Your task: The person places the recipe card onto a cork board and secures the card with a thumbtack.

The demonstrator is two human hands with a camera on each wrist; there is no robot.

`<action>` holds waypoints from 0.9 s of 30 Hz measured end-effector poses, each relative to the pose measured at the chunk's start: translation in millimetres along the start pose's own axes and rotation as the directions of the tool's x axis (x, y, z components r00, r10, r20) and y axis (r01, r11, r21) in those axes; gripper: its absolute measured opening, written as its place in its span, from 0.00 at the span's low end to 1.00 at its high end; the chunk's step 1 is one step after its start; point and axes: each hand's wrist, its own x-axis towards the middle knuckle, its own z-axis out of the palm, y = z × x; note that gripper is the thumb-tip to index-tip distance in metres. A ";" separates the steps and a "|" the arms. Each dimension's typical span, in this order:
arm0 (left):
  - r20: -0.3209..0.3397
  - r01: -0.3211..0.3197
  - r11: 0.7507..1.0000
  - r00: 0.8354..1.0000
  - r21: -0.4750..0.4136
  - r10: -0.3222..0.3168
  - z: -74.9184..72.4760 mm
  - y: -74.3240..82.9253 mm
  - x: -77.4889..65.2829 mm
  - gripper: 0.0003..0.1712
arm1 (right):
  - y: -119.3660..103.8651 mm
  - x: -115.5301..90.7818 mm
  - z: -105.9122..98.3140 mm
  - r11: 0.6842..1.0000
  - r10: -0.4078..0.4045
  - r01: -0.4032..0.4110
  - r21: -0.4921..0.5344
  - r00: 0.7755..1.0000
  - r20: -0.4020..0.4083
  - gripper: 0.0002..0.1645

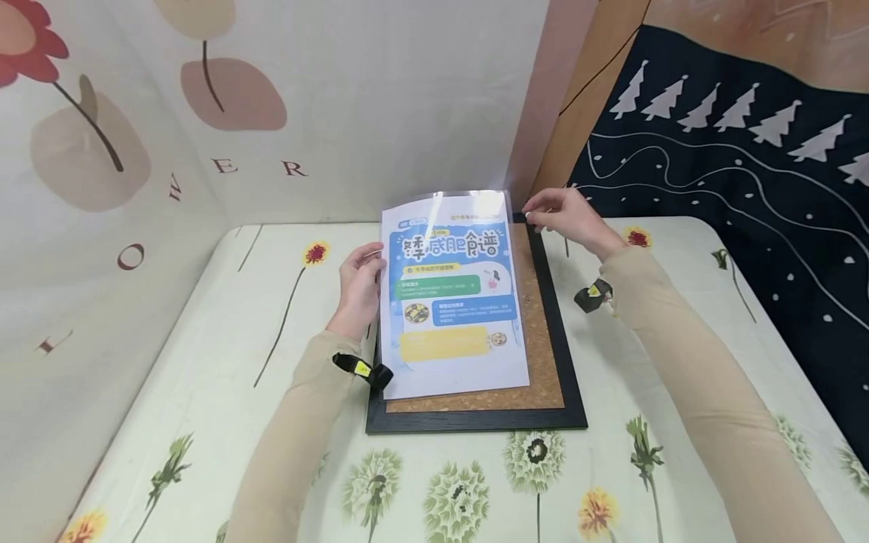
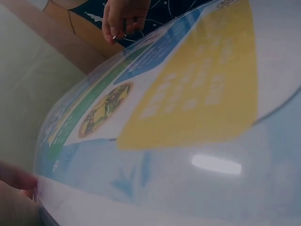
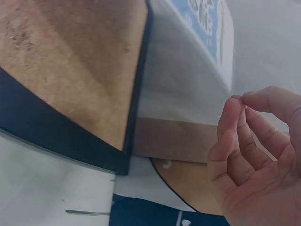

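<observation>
A laminated printed sheet (image 1: 451,302) with blue, green and yellow blocks stands before a black-framed cork board (image 1: 541,332). My left hand (image 1: 360,290) pinches the sheet's left edge; in the left wrist view the sheet (image 2: 188,103) bows outward from those fingers (image 2: 19,176). Near the board's top right corner is my right hand (image 1: 566,219), apart from the sheet. Its thumb and fingertips meet on a tiny white pin-like piece (image 1: 528,215), mostly hidden by them. In the right wrist view, the hand (image 3: 261,155) is beside the frame's corner (image 3: 123,162).
The board rests on a pale flower-print cloth (image 1: 271,422). Behind rises a white printed curtain (image 1: 380,113), with a dark tree-pattern cloth (image 1: 733,181) at the right. Black bands with small devices (image 1: 366,369) sit on both wrists.
</observation>
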 end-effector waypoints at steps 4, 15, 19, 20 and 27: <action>-0.025 0.018 1.000 1.000 0.016 -0.017 7.3 -9.6 4.7 0.19 | 6.1 7.2 10.0 1.000 0.000 0.000 -0.007 1.000 0.027 0.15; -0.072 0.084 0.990 0.994 0.110 -0.077 24.6 -35.3 17.0 0.22 | 15.0 19.7 34.6 0.999 0.032 -0.033 0.015 0.997 0.072 0.16; -0.054 0.103 0.983 0.994 0.154 -0.095 27.4 -37.5 17.2 0.22 | 14.3 22.1 41.2 0.999 0.037 -0.038 0.011 0.997 0.066 0.16; -0.044 0.112 0.979 0.993 0.172 -0.106 28.2 -37.1 16.9 0.23 | 14.9 22.8 42.7 0.999 0.038 -0.038 0.010 0.997 0.063 0.15; 0.031 0.147 0.945 0.986 0.292 -0.163 33.6 -32.1 15.0 0.28 | 19.4 29.0 52.4 0.999 0.044 -0.044 0.000 0.998 0.038 0.14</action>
